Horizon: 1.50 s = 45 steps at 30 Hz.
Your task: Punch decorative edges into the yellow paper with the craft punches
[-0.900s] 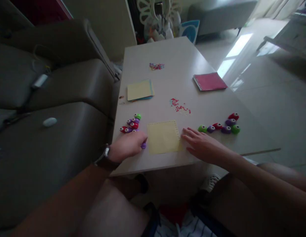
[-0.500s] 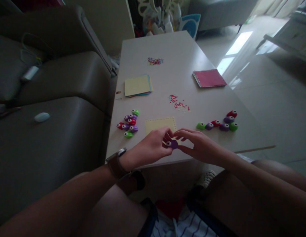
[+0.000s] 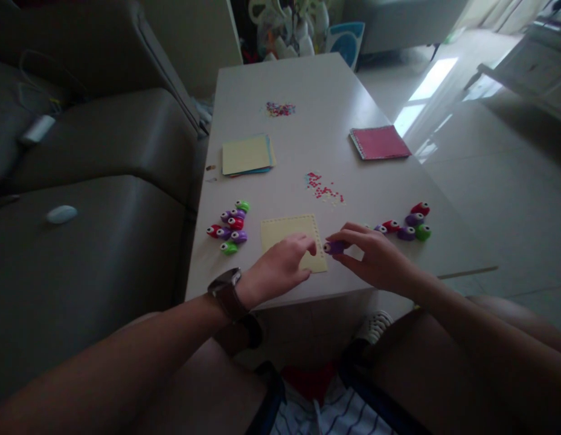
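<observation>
A pink notebook point(image 3: 380, 142) lies far right on the table point(image 3: 307, 78); a stack of coloured paper point(image 3: 246, 154) sits left, with confetti heaps point(image 3: 324, 187) (tiny punched bits) between.

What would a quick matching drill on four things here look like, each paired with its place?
Things:
1. purple punch
2. yellow sheet
3. pink notebook
4. paper stack

Places:
a. far right on the table
b. in the right hand
c. under the left hand
d. far left, by the sofa

Pairs: 1-b, 2-c, 3-a, 4-d
</observation>
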Each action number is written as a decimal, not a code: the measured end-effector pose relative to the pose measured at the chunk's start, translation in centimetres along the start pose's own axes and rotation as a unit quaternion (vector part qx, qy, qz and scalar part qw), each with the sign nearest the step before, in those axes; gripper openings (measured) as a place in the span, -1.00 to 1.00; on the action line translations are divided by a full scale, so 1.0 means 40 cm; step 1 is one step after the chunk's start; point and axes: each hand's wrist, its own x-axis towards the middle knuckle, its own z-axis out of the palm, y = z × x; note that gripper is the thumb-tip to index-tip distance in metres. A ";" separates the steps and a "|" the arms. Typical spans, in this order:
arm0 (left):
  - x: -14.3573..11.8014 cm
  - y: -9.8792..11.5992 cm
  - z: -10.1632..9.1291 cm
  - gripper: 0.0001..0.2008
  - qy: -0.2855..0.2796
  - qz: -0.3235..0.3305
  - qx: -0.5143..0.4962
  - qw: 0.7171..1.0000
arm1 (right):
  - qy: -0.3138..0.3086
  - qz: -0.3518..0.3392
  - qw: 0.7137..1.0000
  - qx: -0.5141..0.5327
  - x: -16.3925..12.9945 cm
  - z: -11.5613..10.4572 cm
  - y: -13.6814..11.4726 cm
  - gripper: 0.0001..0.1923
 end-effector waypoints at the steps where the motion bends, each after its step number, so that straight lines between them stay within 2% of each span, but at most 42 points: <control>1: -0.001 -0.003 0.004 -0.76 -0.006 0.003 0.042 0.999 | 0.009 0.005 1.000 -0.021 0.000 0.000 0.007 -0.80; 7: -0.011 0.013 0.023 -0.75 -0.067 -0.014 0.177 0.982 | 0.020 0.004 0.999 -0.045 -0.006 0.004 0.014 -0.80; 17: -0.006 0.013 0.036 -0.80 -0.064 0.030 0.250 0.966 | 0.008 -0.002 0.997 -0.079 -0.009 0.015 0.015 -0.76; 21: -0.003 0.006 0.038 -0.66 -0.063 0.057 0.246 0.965 | 0.003 0.001 0.996 -0.084 -0.008 0.015 0.012 -0.77; 27: -0.008 0.013 0.007 -0.51 -0.081 0.060 0.170 0.980 | 0.003 0.018 0.994 -0.106 -0.007 0.015 0.012 -0.80; 32: -0.009 0.002 0.005 -0.49 -0.086 0.072 0.161 0.981 | 0.019 0.038 0.992 -0.115 -0.004 0.016 0.016 -0.87; 37: -0.009 -0.001 0.015 -0.52 -0.085 0.075 0.185 0.976 | 0.008 0.045 0.992 -0.116 -0.003 0.018 0.018 -0.89; 41: -0.012 0.009 0.011 -0.55 -0.094 0.061 0.184 0.976 | 0.003 0.051 0.992 -0.117 -0.003 0.015 0.011 -0.88; 45: -0.012 0.004 0.015 -0.46 -0.084 0.076 0.174 0.978 | -0.017 0.070 0.987 -0.143 -0.005 0.015 0.007 -0.78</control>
